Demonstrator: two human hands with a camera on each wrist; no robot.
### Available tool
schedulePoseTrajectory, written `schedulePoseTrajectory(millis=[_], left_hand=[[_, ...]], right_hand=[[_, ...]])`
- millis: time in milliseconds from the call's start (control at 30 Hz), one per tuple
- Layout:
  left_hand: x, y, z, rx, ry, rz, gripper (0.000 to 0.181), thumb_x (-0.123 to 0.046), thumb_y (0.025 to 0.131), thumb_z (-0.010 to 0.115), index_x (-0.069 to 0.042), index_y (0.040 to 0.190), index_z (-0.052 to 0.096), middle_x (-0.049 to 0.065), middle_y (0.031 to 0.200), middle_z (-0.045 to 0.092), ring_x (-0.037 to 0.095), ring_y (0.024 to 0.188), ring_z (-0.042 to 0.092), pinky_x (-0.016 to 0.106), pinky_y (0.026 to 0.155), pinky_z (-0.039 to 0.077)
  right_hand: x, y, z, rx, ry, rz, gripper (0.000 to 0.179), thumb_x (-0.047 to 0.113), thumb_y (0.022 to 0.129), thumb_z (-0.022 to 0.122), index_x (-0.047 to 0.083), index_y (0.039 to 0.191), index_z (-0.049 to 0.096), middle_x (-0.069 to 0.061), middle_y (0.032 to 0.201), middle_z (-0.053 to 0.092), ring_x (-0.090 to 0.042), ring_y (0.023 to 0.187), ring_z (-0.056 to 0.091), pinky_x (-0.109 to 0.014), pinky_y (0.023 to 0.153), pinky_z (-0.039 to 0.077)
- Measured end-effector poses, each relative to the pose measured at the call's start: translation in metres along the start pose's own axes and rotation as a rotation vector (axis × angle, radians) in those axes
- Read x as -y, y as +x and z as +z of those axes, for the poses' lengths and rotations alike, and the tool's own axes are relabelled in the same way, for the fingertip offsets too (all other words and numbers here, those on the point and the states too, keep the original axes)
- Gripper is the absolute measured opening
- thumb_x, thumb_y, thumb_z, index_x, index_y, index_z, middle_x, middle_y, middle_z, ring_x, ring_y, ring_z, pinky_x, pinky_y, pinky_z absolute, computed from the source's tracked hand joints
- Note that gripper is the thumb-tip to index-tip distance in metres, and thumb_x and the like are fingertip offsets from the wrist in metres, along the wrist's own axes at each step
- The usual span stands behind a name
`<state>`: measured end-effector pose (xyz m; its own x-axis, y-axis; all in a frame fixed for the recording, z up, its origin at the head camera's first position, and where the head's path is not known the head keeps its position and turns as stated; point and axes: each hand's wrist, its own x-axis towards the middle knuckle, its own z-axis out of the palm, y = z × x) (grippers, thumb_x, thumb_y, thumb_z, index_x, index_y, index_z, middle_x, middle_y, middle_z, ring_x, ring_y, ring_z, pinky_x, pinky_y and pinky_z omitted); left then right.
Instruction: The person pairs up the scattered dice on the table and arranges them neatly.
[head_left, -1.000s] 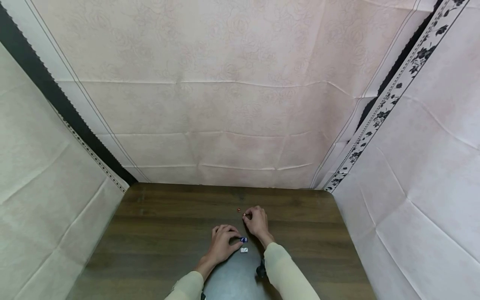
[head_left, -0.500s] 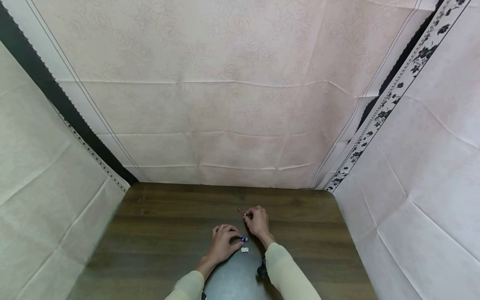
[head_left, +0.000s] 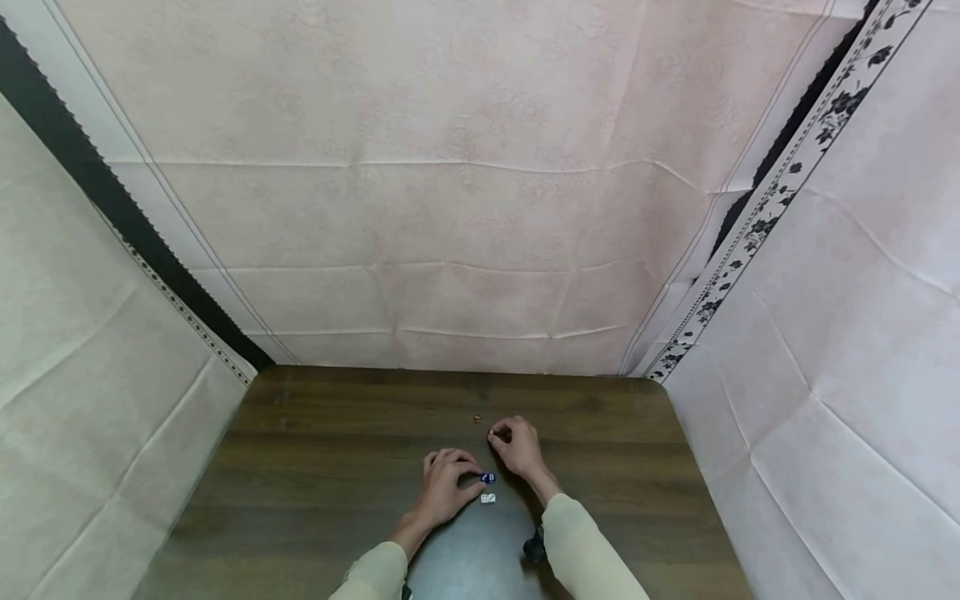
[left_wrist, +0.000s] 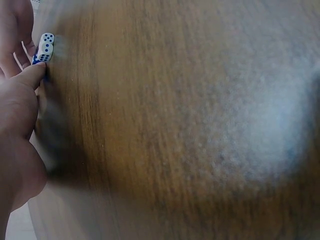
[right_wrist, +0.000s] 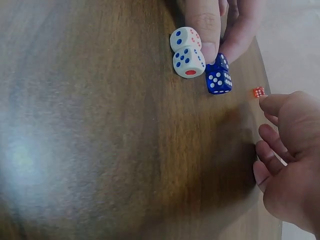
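Observation:
My left hand (head_left: 447, 485) pinches one of two blue dice (head_left: 488, 478) standing side by side on the table, with thumb and fingertips at their left end. Nearer to me lie two white dice (head_left: 488, 498) in a matching pair; the right wrist view shows these white dice (right_wrist: 189, 62) with blue and red pips, beside the left thumb (right_wrist: 204, 25). Farther out, my right hand (head_left: 519, 446) pinches a small red die (right_wrist: 258, 92) between thumb and fingertip, close over the tabletop. Another small red die (head_left: 477, 418) lies beyond it on the wood.
The brown wood-grain table (head_left: 330, 450) has its far edge against a pale cloth hanging (head_left: 450, 208). More cloth (head_left: 825, 333) hangs along the right side, and the left side is curtained too. A bright reflection (head_left: 472, 554) shows on the near tabletop.
My right hand has drawn slightly back toward me and to the right, with the small red die at its fingertips. The left hand and the blue and white dice stay put.

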<state>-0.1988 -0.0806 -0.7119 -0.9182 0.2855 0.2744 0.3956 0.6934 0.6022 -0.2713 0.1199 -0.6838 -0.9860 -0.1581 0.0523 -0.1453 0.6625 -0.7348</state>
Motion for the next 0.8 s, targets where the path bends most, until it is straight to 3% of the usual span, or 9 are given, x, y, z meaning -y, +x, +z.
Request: schedulePoseTrajectory(millis=[500, 800], left_hand=[[0.002, -0.001, 0.003, -0.010, -0.001, -0.003, 0.014, -0.029, 0.095, 0.094, -0.026, 0.108, 0.089, -0.005, 0.120, 0.079, 0.026, 0.121, 0.066, 0.064, 0.110, 0.038], [0.001, 0.000, 0.003, -0.016, -0.015, 0.003, 0.014, -0.028, 0.095, 0.094, -0.024, 0.108, 0.089, -0.003, 0.120, 0.079, 0.027, 0.121, 0.066, 0.065, 0.109, 0.038]], right_hand=[[-0.009, -0.025, -0.010, 0.081, 0.004, -0.085, 0.007, 0.021, 0.105, 0.083, 0.017, 0.110, 0.083, -0.001, 0.112, 0.076, -0.018, 0.105, 0.070, -0.035, 0.092, 0.058], [-0.014, -0.030, -0.011, 0.123, -0.080, -0.157, 0.006, 0.022, 0.105, 0.083, 0.018, 0.109, 0.084, 0.003, 0.114, 0.077, -0.019, 0.110, 0.069, -0.052, 0.105, 0.053]])
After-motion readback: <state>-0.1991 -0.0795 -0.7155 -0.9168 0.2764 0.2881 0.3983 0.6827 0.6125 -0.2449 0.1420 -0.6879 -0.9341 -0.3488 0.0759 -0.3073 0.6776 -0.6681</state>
